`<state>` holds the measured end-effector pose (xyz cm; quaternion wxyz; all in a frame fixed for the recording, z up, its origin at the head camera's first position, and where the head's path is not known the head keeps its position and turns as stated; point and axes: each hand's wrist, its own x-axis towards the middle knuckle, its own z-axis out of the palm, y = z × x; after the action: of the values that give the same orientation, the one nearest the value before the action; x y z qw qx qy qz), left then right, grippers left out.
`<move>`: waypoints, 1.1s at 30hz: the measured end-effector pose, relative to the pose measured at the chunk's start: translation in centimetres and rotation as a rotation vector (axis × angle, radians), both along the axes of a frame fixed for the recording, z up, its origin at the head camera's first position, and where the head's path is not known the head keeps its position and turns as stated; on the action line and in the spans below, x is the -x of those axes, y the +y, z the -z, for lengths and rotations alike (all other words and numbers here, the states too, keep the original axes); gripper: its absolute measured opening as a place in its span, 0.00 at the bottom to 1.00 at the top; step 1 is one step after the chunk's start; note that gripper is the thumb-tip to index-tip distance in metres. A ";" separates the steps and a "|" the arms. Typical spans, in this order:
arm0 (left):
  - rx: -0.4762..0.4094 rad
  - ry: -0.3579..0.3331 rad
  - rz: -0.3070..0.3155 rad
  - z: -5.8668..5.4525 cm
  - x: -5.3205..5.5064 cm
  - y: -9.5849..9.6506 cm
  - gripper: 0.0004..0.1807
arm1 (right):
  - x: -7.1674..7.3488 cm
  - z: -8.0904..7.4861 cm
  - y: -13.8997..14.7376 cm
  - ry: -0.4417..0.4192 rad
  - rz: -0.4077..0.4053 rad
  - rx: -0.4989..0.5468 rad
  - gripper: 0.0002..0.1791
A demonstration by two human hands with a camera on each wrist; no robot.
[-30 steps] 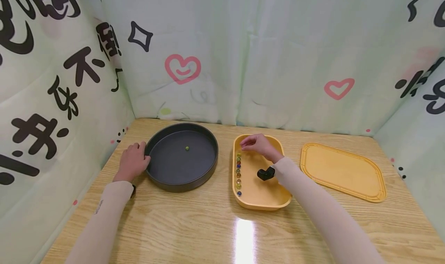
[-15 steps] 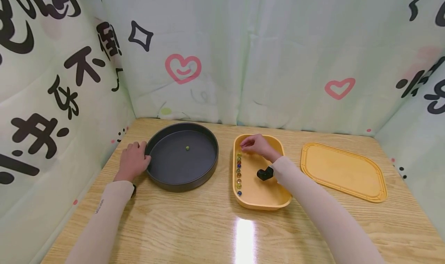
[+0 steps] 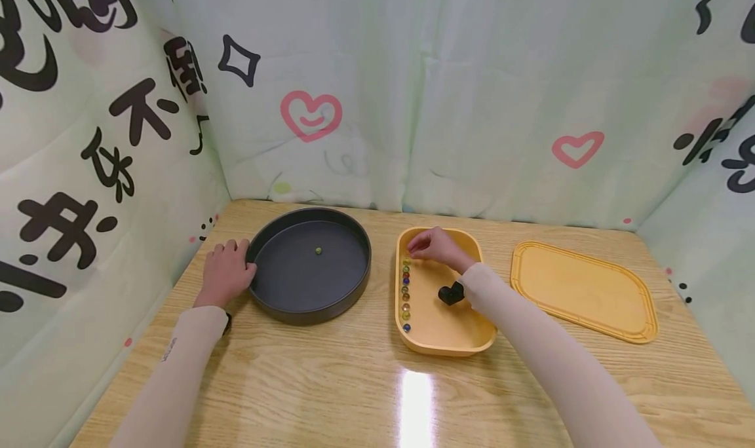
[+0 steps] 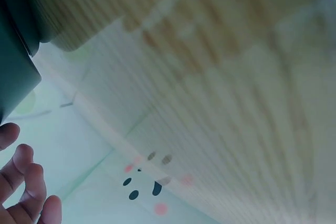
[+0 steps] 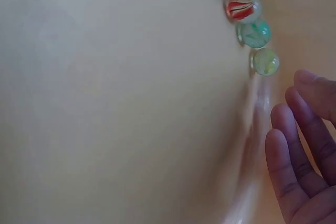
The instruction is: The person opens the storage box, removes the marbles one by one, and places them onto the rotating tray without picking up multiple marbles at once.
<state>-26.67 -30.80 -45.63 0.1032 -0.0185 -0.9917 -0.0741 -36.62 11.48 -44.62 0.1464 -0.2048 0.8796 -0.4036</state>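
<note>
My left hand (image 3: 225, 273) rests against the left side of a round dark pan (image 3: 309, 310), its thumb at the rim. In the left wrist view, loosely bent fingers (image 4: 32, 182) lie beside the pan's dark wall (image 4: 16, 61). A small yellow-green marble (image 3: 318, 251) sits inside the pan. My right hand (image 3: 439, 246) is inside the far end of a yellow plastic box (image 3: 454, 333), by its left wall. Several glass marbles (image 3: 406, 297) line that wall. In the right wrist view, my relaxed fingertips (image 5: 283, 124) are just beyond the end yellow marble (image 5: 265, 62), with nothing seen between them.
A flat yellow lid (image 3: 584, 291) lies to the right of the box on the wooden table (image 3: 307, 382). A printed white curtain (image 3: 366, 107) encloses the back and both sides. A black wrist mount (image 3: 451, 294) hangs over the box from the right wrist.
Almost nothing differs. Both hands, the pan and the row of marbles keep their places; the head view has shifted very slightly.
</note>
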 end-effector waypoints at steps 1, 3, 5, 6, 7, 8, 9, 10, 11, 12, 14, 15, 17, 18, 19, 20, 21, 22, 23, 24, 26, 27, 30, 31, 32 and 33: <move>0.001 -0.001 -0.002 0.0 0.0 0.0 0.20 | 0.0 0.0 0.0 0.006 -0.011 -0.005 0.10; -0.001 -0.003 -0.004 0.1 0.0 0.0 0.20 | 0.1 0.1 0.0 0.011 -0.032 -0.011 0.10; -0.002 -0.004 -0.005 0.2 0.1 0.0 0.20 | 0.2 0.2 -0.2 0.025 -0.049 -0.024 0.09; -0.003 -0.004 -0.005 0.2 0.1 -0.1 0.20 | 0.2 0.2 -0.2 0.031 -0.055 -0.032 0.09; -0.004 -0.004 -0.005 0.2 0.1 -0.1 0.20 | 0.2 0.2 -0.3 0.033 -0.055 -0.040 0.08; -0.006 -0.003 -0.004 0.3 0.1 -0.1 0.20 | 0.2 0.3 -0.4 0.036 -0.059 -0.049 0.08; -0.007 -0.003 -0.004 0.3 0.1 -0.1 0.20 | 0.2 0.3 -0.5 0.034 -0.059 -0.055 0.08; -0.007 -0.002 -0.004 0.3 0.1 -0.1 0.20 | 0.2 0.4 -0.6 0.034 -0.060 -0.061 0.08; -0.006 -0.002 -0.005 0.4 0.2 -0.1 0.20 | 0.2 0.4 -0.7 0.028 -0.059 -0.064 0.08; -0.005 -0.002 -0.005 0.4 0.2 -0.1 0.20 | 0.2 0.5 -0.7 0.029 -0.064 -0.067 0.08; -0.004 -0.003 -0.007 0.4 0.2 -0.1 0.21 | 0.3 0.6 -0.8 0.033 -0.073 -0.072 0.08; -0.004 -0.005 -0.008 0.4 0.2 -0.2 0.21 | 0.4 0.7 -0.9 0.037 -0.076 -0.076 0.08; -0.003 -0.008 -0.009 0.4 0.1 -0.2 0.21 | 0.4 0.8 -0.9 0.051 -0.088 -0.088 0.08; -0.002 -0.008 -0.010 0.4 0.1 -0.2 0.21 | 0.5 0.8 -0.9 0.055 -0.091 -0.094 0.08; -0.003 -0.009 -0.010 0.4 0.1 -0.2 0.21 | 0.5 0.8 -1.0 0.055 -0.090 -0.100 0.08; -0.003 -0.008 -0.010 0.4 0.1 -0.2 0.22 | 0.5 0.8 -1.0 0.056 -0.091 -0.108 0.08; -0.005 -0.007 -0.010 0.4 0.1 -0.2 0.22 | 0.5 0.8 -1.0 0.057 -0.092 -0.115 0.08; -0.005 -0.005 -0.009 0.4 0.1 -0.2 0.22 | 0.5 0.8 -1.0 0.056 -0.091 -0.122 0.08; -0.005 -0.002 -0.008 0.4 0.1 -0.2 0.21 | 0.5 0.8 -1.1 0.058 -0.091 -0.128 0.08; -0.006 0.002 -0.007 0.5 0.1 -0.2 0.21 | 0.5 0.8 -1.1 0.064 -0.093 -0.136 0.08; -0.009 0.006 -0.006 0.5 0.1 -0.2 0.21 | 0.5 0.9 -1.1 0.076 -0.097 -0.148 0.08; -0.009 0.007 -0.006 0.6 0.1 -0.2 0.21 | 0.5 0.9 -1.1 0.082 -0.098 -0.153 0.08; -0.010 0.006 -0.009 0.7 0.2 -0.2 0.21 | 0.6 1.2 -1.1 0.099 -0.104 -0.163 0.08; -0.010 0.005 -0.010 0.7 0.2 -0.2 0.21 | 0.6 1.3 -1.1 0.101 -0.104 -0.166 0.08; -0.010 0.003 -0.011 0.7 0.2 -0.2 0.21 | 0.7 1.3 -1.1 0.107 -0.107 -0.168 0.08; -0.011 0.003 -0.012 0.7 0.2 -0.2 0.21 | 0.7 1.4 -1.0 0.111 -0.110 -0.170 0.08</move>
<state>-26.86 -30.98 -46.34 0.1051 -0.0120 -0.9913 -0.0788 -37.34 10.43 -46.03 0.1360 -0.2616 0.9049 -0.3070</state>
